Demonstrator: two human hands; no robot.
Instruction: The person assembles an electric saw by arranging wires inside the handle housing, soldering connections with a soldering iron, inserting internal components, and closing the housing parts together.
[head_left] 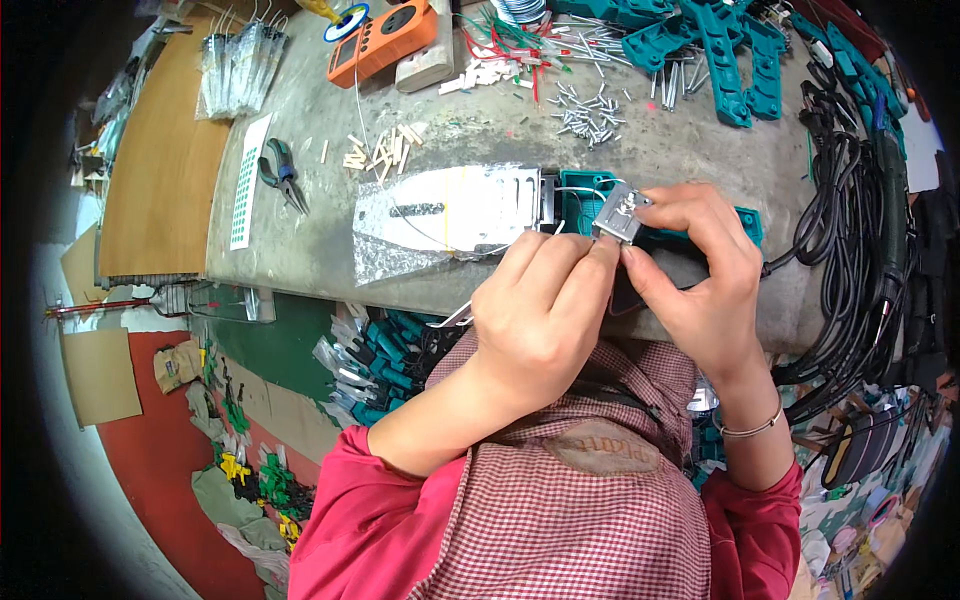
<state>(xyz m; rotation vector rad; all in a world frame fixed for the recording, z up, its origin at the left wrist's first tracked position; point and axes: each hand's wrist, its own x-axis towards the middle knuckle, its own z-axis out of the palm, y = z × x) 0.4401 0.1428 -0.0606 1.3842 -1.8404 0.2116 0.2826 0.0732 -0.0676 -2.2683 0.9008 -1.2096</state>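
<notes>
My right hand [705,265] pinches a small grey block [622,212] between thumb and fingers. The block looks like metal or hard plastic, with raised marks on its face and thin white wires at its far side. Closed fingers of my left hand [545,295] meet the block's lower edge; what their tips grip is hidden. Just behind the block lies a teal plastic housing half [588,185], partly covered by my hands. Joined at its left is a flat white heating plate or blade-like part [480,205] in clear plastic wrap.
Pliers [283,178], pale wooden pegs [395,150], screws [590,115] and an orange meter [380,42] lie on the grey bench. More teal housings [730,60] stand at the back right. Coiled black cables [845,230] hang over the right edge.
</notes>
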